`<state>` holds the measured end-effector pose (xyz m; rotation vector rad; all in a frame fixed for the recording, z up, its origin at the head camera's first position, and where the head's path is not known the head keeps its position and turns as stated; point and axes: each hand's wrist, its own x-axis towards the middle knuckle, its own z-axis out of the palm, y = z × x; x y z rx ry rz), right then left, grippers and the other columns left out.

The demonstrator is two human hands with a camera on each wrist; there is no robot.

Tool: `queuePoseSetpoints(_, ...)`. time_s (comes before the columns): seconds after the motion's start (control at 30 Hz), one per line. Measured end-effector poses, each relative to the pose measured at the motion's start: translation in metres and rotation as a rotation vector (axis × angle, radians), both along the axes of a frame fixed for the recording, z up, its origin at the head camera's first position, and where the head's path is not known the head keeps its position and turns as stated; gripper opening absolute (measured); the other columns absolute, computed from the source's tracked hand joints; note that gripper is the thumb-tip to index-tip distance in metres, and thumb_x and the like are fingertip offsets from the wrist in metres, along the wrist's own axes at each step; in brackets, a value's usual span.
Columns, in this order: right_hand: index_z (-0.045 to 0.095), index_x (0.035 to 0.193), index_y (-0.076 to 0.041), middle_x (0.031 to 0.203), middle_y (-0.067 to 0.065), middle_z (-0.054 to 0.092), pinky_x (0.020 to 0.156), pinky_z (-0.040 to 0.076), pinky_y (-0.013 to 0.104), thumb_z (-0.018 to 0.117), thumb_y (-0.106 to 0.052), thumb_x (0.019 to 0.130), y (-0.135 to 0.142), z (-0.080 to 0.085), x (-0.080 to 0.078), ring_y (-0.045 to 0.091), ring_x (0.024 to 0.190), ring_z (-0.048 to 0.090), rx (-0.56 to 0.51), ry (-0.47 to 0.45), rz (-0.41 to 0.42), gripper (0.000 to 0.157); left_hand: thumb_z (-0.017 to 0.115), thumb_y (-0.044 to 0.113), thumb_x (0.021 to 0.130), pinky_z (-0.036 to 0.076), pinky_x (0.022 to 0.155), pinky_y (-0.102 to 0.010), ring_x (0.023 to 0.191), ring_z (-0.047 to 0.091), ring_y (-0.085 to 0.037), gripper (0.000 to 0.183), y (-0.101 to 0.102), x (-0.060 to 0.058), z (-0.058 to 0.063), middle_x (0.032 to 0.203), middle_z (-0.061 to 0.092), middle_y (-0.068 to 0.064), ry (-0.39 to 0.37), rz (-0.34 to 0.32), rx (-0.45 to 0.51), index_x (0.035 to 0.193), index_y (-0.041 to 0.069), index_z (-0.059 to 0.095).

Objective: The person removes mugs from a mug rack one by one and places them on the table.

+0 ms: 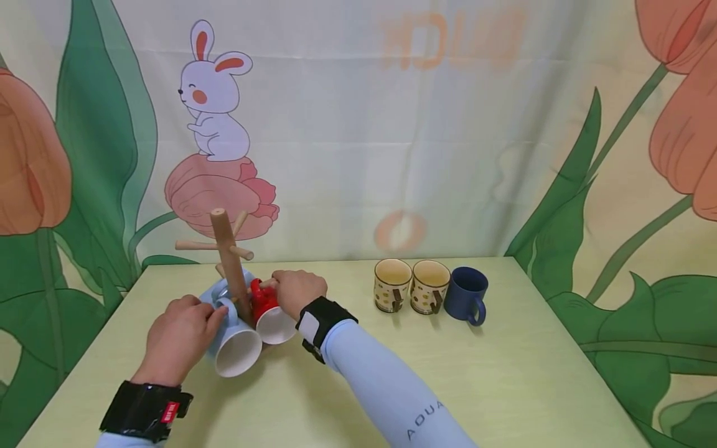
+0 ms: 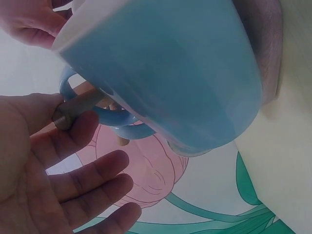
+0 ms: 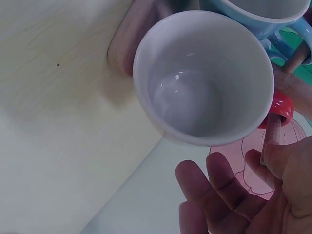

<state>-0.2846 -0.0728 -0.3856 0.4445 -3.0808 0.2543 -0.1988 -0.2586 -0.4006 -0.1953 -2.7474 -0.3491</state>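
A wooden mug tree [image 1: 228, 264] stands at the left of the table. A light blue mug [image 2: 185, 63] hangs by its handle on a low peg [image 2: 80, 109], mouth toward the front. My left hand [image 1: 176, 339] pinches that peg's tip between thumb and index finger, other fingers spread. Beside it hangs a red mug [image 1: 263, 300] with a white inside, its handle round another peg [image 3: 274, 130]. My right hand [image 1: 302, 292] pinches this peg's end with thumb and index finger. Another light blue mug [image 1: 213, 292] is behind, mostly hidden.
Two cream patterned mugs [image 1: 392, 286] [image 1: 430, 287] and a dark blue mug [image 1: 463, 292] stand upright in a row at the table's back right. Upper pegs [image 1: 196, 246] of the tree hold nothing. A printed curtain [image 1: 336, 155] hangs behind the table [image 1: 504, 386].
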Motion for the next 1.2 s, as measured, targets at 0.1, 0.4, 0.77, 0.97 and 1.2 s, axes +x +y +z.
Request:
queuePoseSetpoints(0.1, 0.065, 0.127, -0.038, 0.105, -0.009, 0.073, 0.066, 0.053, 0.031, 0.045, -0.037, 0.105, 0.002, 0.000, 0.001, 0.016, 0.085, 0.067, -0.004, 0.004, -0.001, 0.030, 0.069, 0.025, 0.093, 0.053, 0.059, -0.048, 0.080, 0.058, -0.037, 0.030, 0.002, 0.000, -0.001, 0.090, 0.063, -0.024, 0.000, 0.001, 0.009, 0.086, -0.003, 0.073)
queuePoseSetpoints(0.4, 0.061, 0.134, -0.033, 0.101, -0.005, 0.074, 0.065, 0.055, 0.031, 0.046, -0.039, 0.105, 0.007, -0.007, 0.000, 0.016, 0.086, 0.069, 0.038, 0.050, -0.004, 0.034, 0.067, 0.034, 0.095, 0.054, 0.070, -0.059, 0.095, 0.059, -0.047, 0.038, -0.001, 0.003, -0.006, 0.107, 0.061, -0.031, -0.061, 0.027, 0.096, 0.100, -0.003, 0.071)
queuePoseSetpoints(0.77, 0.059, 0.137, -0.024, 0.113, 0.003, 0.070, 0.072, 0.056, 0.038, 0.052, -0.042, 0.102, 0.041, -0.013, 0.005, 0.022, 0.092, 0.069, -0.032, 0.095, -0.043, 0.041, 0.055, 0.040, 0.101, 0.046, 0.084, -0.069, 0.114, 0.050, -0.054, 0.056, -0.016, 0.010, -0.017, 0.125, 0.051, -0.036, -0.047, 0.081, 0.183, 0.128, -0.009, 0.053)
queuePoseSetpoints(0.97, 0.059, 0.136, -0.019, 0.112, 0.007, 0.068, 0.068, 0.056, 0.040, 0.056, -0.041, 0.100, 0.056, -0.023, 0.018, 0.025, 0.087, 0.069, -0.096, 0.126, -0.037, 0.042, 0.053, 0.013, 0.100, 0.045, 0.082, -0.069, 0.114, 0.049, -0.054, 0.039, -0.022, 0.012, -0.026, 0.127, 0.049, -0.035, 0.018, 0.031, 0.185, 0.132, -0.008, 0.048)
queuePoseSetpoints(1.2, 0.060, 0.136, -0.016, 0.112, 0.010, 0.067, 0.065, 0.055, 0.042, 0.058, -0.036, 0.100, 0.069, -0.033, 0.037, 0.027, 0.084, 0.069, -0.181, 0.121, -0.027, 0.041, 0.057, -0.007, 0.077, 0.045, 0.078, -0.068, 0.111, 0.048, -0.053, 0.053, -0.030, 0.018, -0.039, 0.129, 0.045, -0.035, 0.069, -0.076, 0.157, 0.130, -0.008, 0.049)
